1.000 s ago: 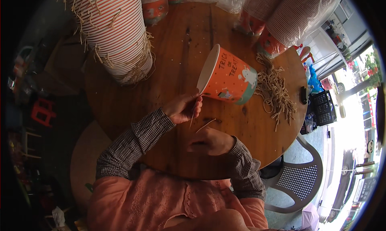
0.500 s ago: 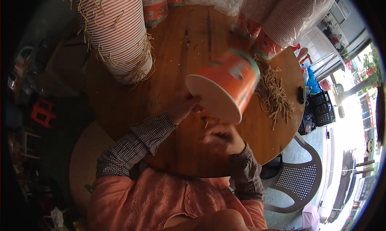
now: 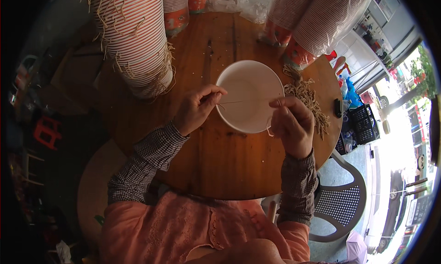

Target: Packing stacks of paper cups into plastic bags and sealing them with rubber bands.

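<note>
A paper bucket [image 3: 250,73] stands upright on the round wooden table [image 3: 225,158], its white inside facing up. Over its opening runs a thin piece of string [image 3: 245,101], stretched roughly level between my two hands. My left hand [image 3: 200,107] pinches one end beside the bucket's left rim, with a short tail hanging down. At the right rim my right hand [image 3: 294,124] pinches the other end, and a pale loop shows below its fingers. Just beyond that hand lies a loose heap of tan strings [image 3: 308,98].
A tall stack of paper buckets [image 3: 133,39], draped with strings, stands at the left. Plastic-wrapped stacks [image 3: 317,25] rise at the back right, with crumpled clear plastic [image 3: 252,10] between. A small black object [image 3: 338,107] sits at the right edge. A grey chair [image 3: 342,204] is beyond it.
The bucket, tilted in the air half a second ago, now rests upright on the table. Both hands have left it and spread apart, pulling the string taut over its opening.
</note>
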{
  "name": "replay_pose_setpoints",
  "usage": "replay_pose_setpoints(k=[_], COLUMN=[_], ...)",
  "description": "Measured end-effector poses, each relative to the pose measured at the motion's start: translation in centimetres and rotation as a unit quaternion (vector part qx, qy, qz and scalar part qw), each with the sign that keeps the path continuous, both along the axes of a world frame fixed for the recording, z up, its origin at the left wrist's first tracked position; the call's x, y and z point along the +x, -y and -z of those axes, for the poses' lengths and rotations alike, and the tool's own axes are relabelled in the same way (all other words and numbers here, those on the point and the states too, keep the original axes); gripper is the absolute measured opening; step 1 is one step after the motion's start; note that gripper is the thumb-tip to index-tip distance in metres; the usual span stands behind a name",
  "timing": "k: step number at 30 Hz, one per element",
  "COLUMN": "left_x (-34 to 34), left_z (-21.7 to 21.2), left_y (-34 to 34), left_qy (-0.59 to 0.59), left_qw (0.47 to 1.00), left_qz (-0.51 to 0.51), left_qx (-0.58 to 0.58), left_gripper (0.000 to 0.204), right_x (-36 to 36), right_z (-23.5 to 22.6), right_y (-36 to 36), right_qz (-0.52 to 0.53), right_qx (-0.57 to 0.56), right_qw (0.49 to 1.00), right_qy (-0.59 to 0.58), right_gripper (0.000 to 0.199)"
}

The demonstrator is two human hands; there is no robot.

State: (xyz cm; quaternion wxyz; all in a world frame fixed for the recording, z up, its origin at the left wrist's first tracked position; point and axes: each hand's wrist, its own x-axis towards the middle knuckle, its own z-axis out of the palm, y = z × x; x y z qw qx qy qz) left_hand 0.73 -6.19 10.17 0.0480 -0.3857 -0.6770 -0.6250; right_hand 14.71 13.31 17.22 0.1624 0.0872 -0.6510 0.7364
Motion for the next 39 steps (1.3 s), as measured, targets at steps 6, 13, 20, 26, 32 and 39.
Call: replay_pose_setpoints(k=[6,13,20,26,32,39], left_x=[-0.1,0.2,0.0,-0.6,-3.2,-6.6], left_z=[-0.9,0.1,1.1,0.8,0.1,-1.2], left_y=[0.9,1.3,1.5,0.9,3.0,4.0], left_qy=[0.185,0.076,0.139,-0.113,-0.026,-0.203], left_qw=[0.972,0.995,0.987,0.993,0.984,0.956], left_qz=[0.143,0.046,0.078,0.024,0.064,-0.080], left_qx=[-0.009,-0.038,-0.013,-0.040,-0.165,-0.195], left_gripper=[0.018,0.022,0.017,0.015,0.016,0.018], right_x=[-3.2,-5.0,-4.4,-2.0,-1.7,-2.4], right_z=[-3.0,-3.3,-3.1,-4.2,-5.7,-2.8], right_y=[1.0,2.0,1.0,2.8,-0.1,-3.1], right_qz=[0.023,-0.035,-0.099,-0.177,-0.104,-0.081], right_qx=[0.027,-0.030,-0.194,-0.121,-0.196,-0.211], right_qw=[0.999,0.996,0.971,0.970,0.975,0.974], right_qy=[0.013,0.071,0.096,0.113,0.025,0.026], right_gripper=[0.025,0.020,0.016,0.022,0.029,0.035])
